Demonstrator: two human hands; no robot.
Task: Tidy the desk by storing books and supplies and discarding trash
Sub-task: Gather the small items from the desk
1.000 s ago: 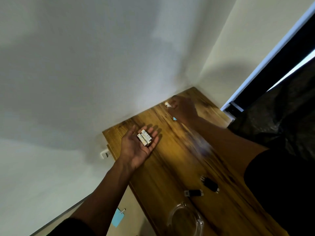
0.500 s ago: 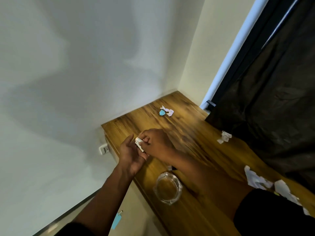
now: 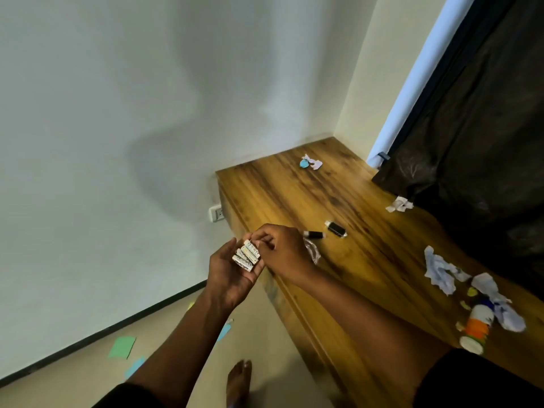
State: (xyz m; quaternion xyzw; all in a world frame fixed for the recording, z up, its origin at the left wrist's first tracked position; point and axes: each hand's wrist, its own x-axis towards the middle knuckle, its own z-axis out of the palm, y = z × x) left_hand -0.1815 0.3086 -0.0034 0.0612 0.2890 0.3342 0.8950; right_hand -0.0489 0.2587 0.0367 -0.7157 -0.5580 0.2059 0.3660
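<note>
My left hand [image 3: 228, 270] is palm up at the near left edge of the wooden desk [image 3: 294, 195], cupping three white batteries [image 3: 246, 256] side by side. My right hand [image 3: 284, 250] reaches over from the right and its fingertips pinch the top battery of the row. Two small black devices [image 3: 335, 228] lie on the desk just beyond my right hand. Crumpled paper scraps [image 3: 441, 270] lie at the right, and another one [image 3: 400, 204] lies further back. A blue and white wad [image 3: 310, 163] sits near the far corner.
A white bottle with an orange band [image 3: 477, 326] lies on its side at the desk's right. A clear plastic piece [image 3: 313, 250] shows partly behind my right hand. A black plastic sheet [image 3: 471, 142] hangs along the right. Coloured paper notes [image 3: 122, 347] lie on the floor.
The view has swung down and right, showing more of the desk and floor. My two hands stay together, and the batteries in my left palm now show clearly as three.
</note>
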